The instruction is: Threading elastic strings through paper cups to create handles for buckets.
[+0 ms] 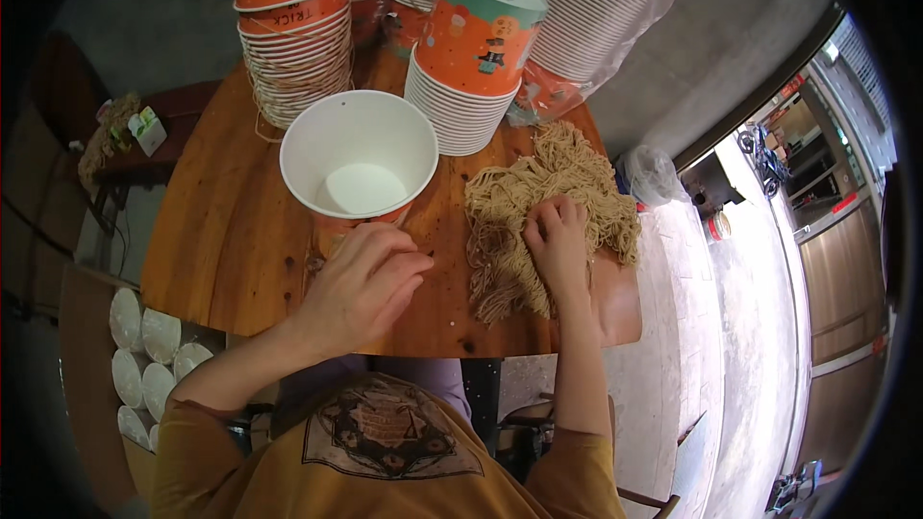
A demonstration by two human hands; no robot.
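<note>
A round paper bucket (306,152), white inside and orange outside, stands upright with its open mouth facing me. Just in front of its lower side is my left hand (361,284), back up, fingers bent to the right and drawn together; whatever they may hold does not show. To the right lies a loose, tangled heap of tan cords (601,192). My right hand (560,248) rests on the heap with curled fingers, closed on some of the strands.
Behind the bucket stand upturned stacks of orange buckets (481,48), one stack (293,58) hung with cords. Plastic-wrapped bucket stacks (611,0) rise at the back of the wooden table (221,240). A box of white round pieces (159,336) is below left. A bright doorway opens at right.
</note>
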